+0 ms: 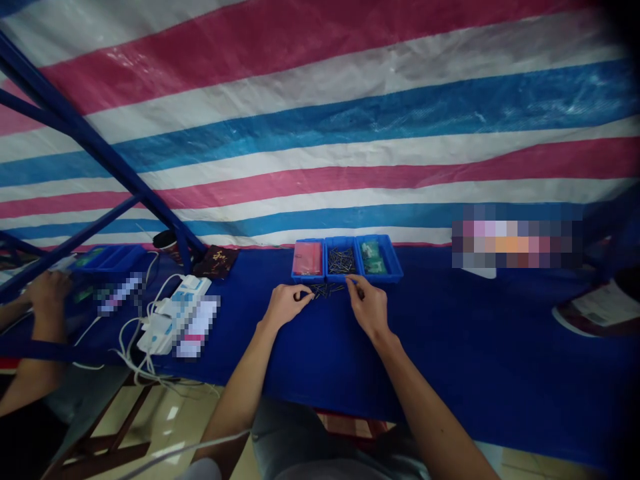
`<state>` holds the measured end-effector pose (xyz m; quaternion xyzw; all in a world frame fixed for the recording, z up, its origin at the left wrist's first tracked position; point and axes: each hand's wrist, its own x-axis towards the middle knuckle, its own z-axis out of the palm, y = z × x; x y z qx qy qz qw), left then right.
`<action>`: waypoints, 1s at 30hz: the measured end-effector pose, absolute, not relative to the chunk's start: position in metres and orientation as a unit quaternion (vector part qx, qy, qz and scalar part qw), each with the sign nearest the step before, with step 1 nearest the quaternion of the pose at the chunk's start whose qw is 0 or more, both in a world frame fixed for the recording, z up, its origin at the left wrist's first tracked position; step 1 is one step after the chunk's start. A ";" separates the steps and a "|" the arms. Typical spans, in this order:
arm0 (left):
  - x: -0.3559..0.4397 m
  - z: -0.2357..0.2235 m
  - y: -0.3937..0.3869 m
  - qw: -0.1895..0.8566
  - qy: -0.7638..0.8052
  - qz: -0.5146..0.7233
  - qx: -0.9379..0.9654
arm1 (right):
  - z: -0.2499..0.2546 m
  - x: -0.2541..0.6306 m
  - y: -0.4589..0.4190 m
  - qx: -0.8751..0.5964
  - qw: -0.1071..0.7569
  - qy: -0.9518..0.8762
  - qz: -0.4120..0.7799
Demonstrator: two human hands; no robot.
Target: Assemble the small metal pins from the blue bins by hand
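Fasteners (pixel 327 290), dark and slender, lie loosely scattered on the blue surface (pixel 320 353), just in front of the middle bin (pixel 341 277) and between the person's two hands; the left hand (pixel 290 303) curls at the scatter's left end, thumb and forefinger bent toward each other; whether its grip has anything pinched, one cannot tell; the right hand (pixel 369 305) is at the other end, forefinger bent toward the middle bin's front edge; its grip is likewise too small to read, bare or holding a piece; the middle bin contains more such fasteners; the left bin (pixel 309 279) has pink packets (pixel 307 259), the right bin (pixel 395 257) green-and-white items (pixel 373 259); a white power strip (pixel 167 327) lies well to the left, a co-worker's hand (pixel 50 293) beyond it.
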<state>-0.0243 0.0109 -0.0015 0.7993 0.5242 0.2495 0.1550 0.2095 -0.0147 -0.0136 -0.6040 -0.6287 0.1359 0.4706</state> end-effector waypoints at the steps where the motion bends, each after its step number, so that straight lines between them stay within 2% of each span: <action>1: -0.023 -0.001 0.011 0.157 0.529 0.241 0.798 | -0.014 0.209 -0.016 -0.596 0.468 -0.637 0.142; 12: -0.015 0.003 0.009 0.161 0.542 0.202 0.800 | -0.019 0.205 -0.015 -0.560 0.428 -0.691 0.161; 19: -0.016 -0.001 0.008 0.153 0.538 0.270 0.783 | -0.018 0.204 -0.017 -0.534 0.417 -0.712 0.186; 26: -0.012 -0.008 0.004 0.193 0.469 0.349 0.788 | -0.016 0.195 -0.022 -0.475 0.345 -0.778 0.225; 30: -0.008 -0.010 0.002 0.213 0.437 0.361 0.796 | -0.016 0.194 -0.023 -0.472 0.346 -0.775 0.237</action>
